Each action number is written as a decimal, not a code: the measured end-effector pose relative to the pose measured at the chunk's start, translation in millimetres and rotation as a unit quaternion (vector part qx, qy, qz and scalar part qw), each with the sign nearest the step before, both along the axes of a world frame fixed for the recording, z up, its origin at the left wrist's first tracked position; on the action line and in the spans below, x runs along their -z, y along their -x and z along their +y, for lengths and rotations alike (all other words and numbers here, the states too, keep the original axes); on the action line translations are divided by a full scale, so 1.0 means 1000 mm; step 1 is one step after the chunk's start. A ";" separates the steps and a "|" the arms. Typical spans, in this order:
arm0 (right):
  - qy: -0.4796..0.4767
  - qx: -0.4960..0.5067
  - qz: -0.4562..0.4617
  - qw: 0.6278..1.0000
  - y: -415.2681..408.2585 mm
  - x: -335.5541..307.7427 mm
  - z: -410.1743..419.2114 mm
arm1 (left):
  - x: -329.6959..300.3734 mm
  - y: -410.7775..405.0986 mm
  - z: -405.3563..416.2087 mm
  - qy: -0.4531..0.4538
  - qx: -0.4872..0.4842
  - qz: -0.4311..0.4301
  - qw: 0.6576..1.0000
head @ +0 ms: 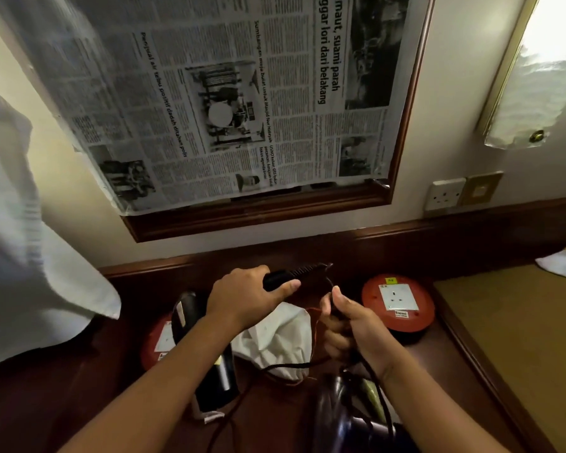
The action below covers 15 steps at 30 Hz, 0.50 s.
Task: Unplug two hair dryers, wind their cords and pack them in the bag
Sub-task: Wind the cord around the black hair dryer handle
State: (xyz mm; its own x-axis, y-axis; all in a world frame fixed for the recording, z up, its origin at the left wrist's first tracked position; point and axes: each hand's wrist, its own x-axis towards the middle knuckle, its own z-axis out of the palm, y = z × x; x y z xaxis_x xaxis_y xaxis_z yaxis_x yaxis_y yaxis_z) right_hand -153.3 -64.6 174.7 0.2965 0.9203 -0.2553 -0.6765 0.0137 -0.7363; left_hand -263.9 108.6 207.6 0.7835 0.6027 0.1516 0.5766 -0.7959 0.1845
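My left hand (247, 297) grips the black handle of a hair dryer (276, 278), held level above the dark wooden table (438, 351). From the handle's ribbed end a black cord (328, 280) drops to my right hand (347, 325), which grips a bundle of that cord. More cord (294, 366) trails across the table below. A second black hair dryer (209, 364) stands on the table beneath my left forearm. A white cloth bag (280, 338) lies crumpled between my hands. A dark rounded body (334, 416), too dim to name, sits at the bottom edge by my right wrist.
A red round extension reel (397, 304) with a white socket lies right of my hands, another red reel (156, 341) at left. A wall socket (443, 194) is on the wall at right. Newspaper (209, 93) covers the framed mirror. A white cloth (20, 240) hangs at left.
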 end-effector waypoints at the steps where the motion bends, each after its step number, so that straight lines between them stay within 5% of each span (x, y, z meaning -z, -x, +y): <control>1: 0.001 -0.017 0.011 1.000 -0.002 0.001 0.001 | -0.002 0.002 0.000 0.010 0.009 -0.009 1.000; 9: 0.011 -0.121 -0.072 0.990 -0.019 -0.003 0.009 | -0.021 0.020 0.006 0.009 0.100 -0.016 0.995; 15: 0.055 -0.090 -0.273 0.956 -0.033 -0.035 0.004 | -0.031 0.030 0.002 -0.043 0.147 0.020 0.988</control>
